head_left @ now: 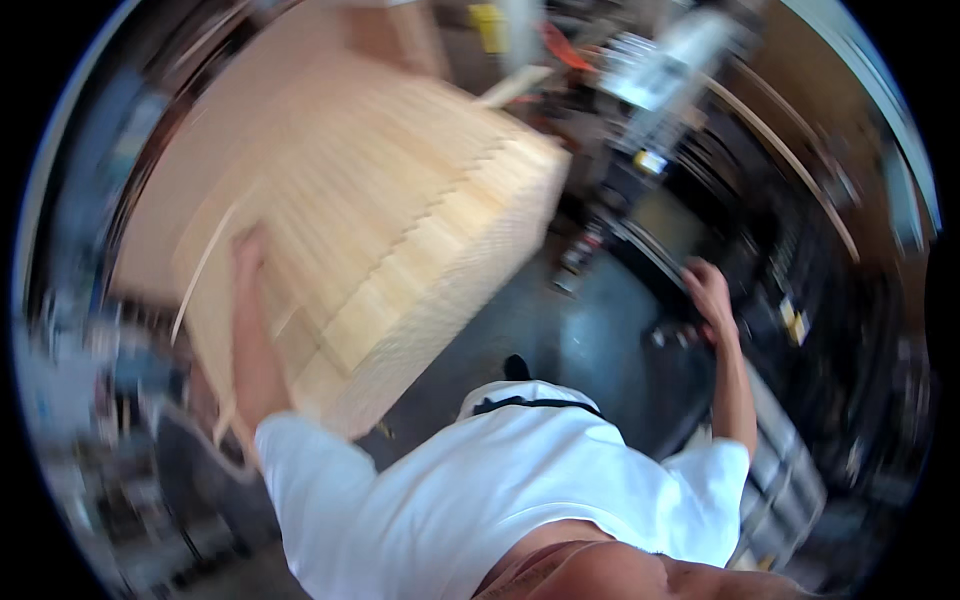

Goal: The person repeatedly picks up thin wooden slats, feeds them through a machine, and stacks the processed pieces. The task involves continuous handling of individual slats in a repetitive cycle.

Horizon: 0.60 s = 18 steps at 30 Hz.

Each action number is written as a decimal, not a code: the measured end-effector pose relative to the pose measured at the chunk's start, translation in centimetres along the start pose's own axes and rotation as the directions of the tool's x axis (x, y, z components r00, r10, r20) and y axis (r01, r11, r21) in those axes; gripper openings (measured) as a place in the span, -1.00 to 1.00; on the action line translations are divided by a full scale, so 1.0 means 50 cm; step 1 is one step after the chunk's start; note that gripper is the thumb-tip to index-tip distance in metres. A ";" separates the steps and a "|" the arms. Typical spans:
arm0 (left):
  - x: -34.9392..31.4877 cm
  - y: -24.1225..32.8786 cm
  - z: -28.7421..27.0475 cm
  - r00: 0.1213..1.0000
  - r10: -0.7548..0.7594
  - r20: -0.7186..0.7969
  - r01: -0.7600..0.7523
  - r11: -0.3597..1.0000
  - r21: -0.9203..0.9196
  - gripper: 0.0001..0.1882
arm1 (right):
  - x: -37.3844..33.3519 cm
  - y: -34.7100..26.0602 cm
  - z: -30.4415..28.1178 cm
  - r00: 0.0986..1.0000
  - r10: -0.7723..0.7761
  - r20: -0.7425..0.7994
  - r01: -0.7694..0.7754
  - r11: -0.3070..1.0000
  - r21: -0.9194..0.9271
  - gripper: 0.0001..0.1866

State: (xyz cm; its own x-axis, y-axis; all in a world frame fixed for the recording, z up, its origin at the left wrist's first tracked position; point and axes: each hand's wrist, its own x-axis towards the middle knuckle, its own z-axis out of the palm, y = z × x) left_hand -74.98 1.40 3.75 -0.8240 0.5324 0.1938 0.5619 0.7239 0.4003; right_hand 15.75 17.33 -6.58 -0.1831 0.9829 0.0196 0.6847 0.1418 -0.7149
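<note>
A big stack of pale wooden strips (400, 225), laid side by side with uneven ends, fills the left and middle of the view. My left hand (250, 250) is over the left part of this stack, smeared by motion. Whether it touches the wood or grips a piece cannot be made out. A thin, light, curved edge (205, 262) runs just beside it. Out to the right, apart from the stack, my right hand (708, 292) hangs in the air with its fingers curled in. Nothing shows in that hand.
Grey floor (585, 335) lies between the stack and dark machinery (720, 190) on the right. Beyond the stack's far right corner, a wooden stick (515, 87) juts out. Blurred shelves and clutter (110, 390) line the left side. A long grey object (790, 460) is behind my right arm.
</note>
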 end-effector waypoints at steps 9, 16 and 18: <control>-0.219 0.636 -0.088 0.628 0.731 -0.267 -0.751 0.659 0.038 -0.41 | -0.196 -0.148 -0.318 0.977 -0.211 -0.013 0.176 0.844 -0.507 -0.77; -0.921 1.056 -0.023 -0.006 0.998 -0.062 -0.654 -0.051 -0.755 -0.44 | -0.546 -0.266 -0.535 0.964 0.136 -0.227 -0.261 0.628 -0.733 -0.73; -1.073 1.062 0.018 -0.210 0.976 -0.064 -0.476 -0.159 -0.865 -0.41 | -0.708 -0.245 -0.587 0.858 0.219 -0.464 -0.499 0.568 -0.655 -0.63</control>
State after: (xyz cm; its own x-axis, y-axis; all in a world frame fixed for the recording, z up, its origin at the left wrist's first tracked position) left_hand -0.85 11.68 13.80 0.7165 0.5666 0.4069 0.2401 -0.7480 0.6188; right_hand 34.56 -15.78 21.98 0.3202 0.9291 0.1850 0.9420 -0.3329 0.0416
